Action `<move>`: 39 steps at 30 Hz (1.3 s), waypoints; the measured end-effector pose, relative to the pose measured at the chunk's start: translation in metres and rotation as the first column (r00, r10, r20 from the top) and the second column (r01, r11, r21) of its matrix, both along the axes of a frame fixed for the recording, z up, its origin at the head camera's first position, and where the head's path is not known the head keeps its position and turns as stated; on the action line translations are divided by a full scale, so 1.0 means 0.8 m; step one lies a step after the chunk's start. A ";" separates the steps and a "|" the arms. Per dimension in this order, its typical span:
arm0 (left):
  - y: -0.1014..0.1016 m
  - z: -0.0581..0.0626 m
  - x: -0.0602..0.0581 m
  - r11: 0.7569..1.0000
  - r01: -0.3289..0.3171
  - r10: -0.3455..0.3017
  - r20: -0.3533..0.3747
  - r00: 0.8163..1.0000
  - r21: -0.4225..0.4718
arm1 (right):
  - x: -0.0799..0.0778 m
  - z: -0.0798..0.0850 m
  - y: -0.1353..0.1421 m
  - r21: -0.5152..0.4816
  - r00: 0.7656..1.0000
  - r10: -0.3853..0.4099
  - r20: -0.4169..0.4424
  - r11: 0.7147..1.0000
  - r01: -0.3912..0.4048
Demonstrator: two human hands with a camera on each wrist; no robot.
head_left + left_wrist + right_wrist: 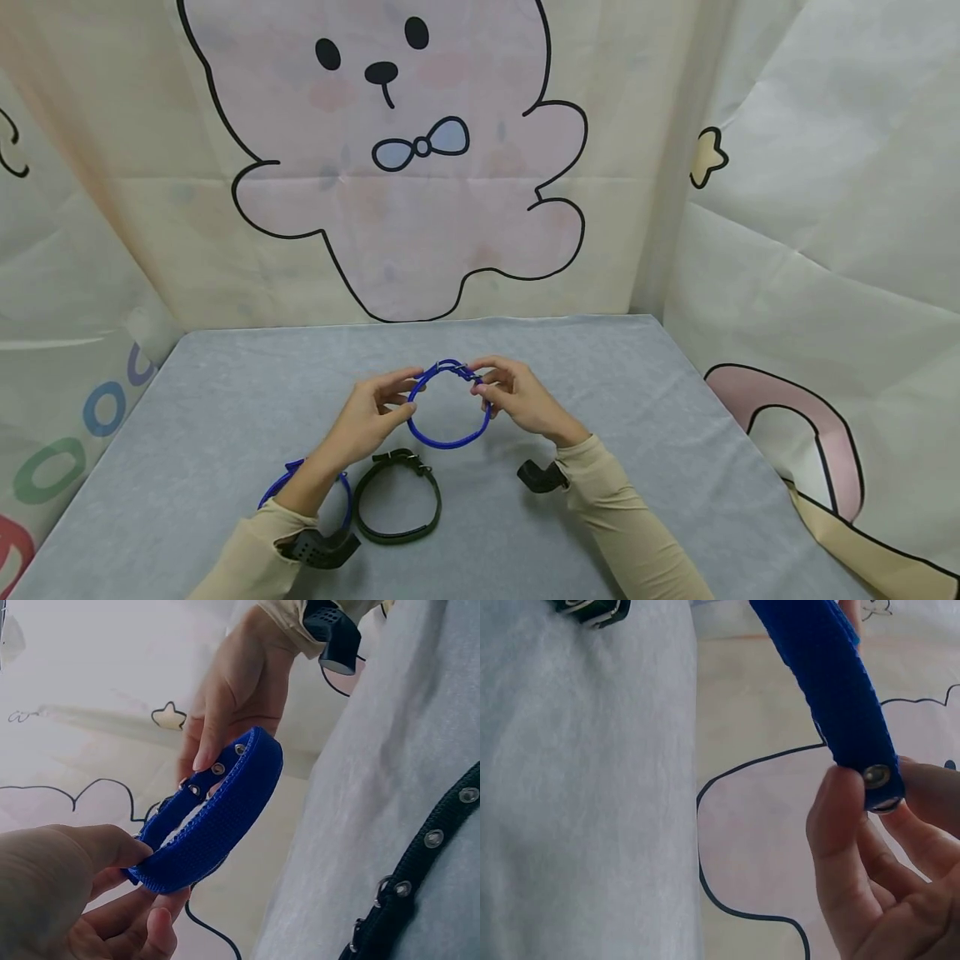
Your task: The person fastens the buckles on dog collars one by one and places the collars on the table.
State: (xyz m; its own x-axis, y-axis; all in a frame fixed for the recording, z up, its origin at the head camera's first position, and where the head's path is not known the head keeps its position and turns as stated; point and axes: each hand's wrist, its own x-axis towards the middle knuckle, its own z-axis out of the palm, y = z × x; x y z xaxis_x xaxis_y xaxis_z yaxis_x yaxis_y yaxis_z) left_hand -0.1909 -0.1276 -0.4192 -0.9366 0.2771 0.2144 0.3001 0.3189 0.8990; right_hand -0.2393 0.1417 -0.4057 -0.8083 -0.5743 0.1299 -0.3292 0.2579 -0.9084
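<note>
A blue webbing collar (448, 445), buckled into a ring, is held up between both hands over the table. Metal eyelets line its strap (218, 769) in the left wrist view. My left hand (373, 411) pinches the ring's left side between thumb and fingers. On the upper right side, my right hand (521, 398) pinches the band near the buckle. The right wrist view shows its thumb (836, 814) against the band (840, 690), close to a metal eyelet. Closer to me lies a dark green collar (397, 537), also closed in a ring.
Another blue collar (347, 500) lies partly hidden under the left forearm. Grey cloth covers the table (600, 375). Printed fabric walls (480, 233) stand at the back and both sides. A black wrist camera (542, 477) sits at the right cuff, another (318, 550) at the left.
</note>
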 end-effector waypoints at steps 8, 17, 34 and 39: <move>0.004 -0.010 -0.002 0.999 0.018 -0.018 0.007 1.000 -0.047 | -0.009 -0.007 0.009 0.057 0.998 0.014 0.060 0.998 -0.017; 0.009 -0.013 0.000 0.995 0.047 -0.041 0.073 0.997 -0.087 | -0.017 -0.015 0.016 0.099 0.995 0.031 0.097 0.994 -0.040; 0.018 -0.034 -0.003 0.991 0.097 -0.088 0.106 0.991 -0.090 | -0.022 -0.030 0.016 0.244 0.988 0.057 0.140 0.966 -0.090; 0.019 -0.037 -0.002 0.990 0.107 -0.095 0.117 0.989 -0.096 | -0.022 -0.034 0.015 0.271 0.986 0.057 0.154 0.958 -0.097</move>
State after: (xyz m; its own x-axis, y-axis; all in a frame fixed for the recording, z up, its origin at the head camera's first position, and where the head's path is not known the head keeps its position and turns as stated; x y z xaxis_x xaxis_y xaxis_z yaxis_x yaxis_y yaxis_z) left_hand -0.1928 -0.1123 -0.4488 -0.9192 0.3866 0.0755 0.2346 0.3834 0.8933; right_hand -0.2567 0.1536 -0.4332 -0.7586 -0.6325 -0.1563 -0.2300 0.4844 -0.8440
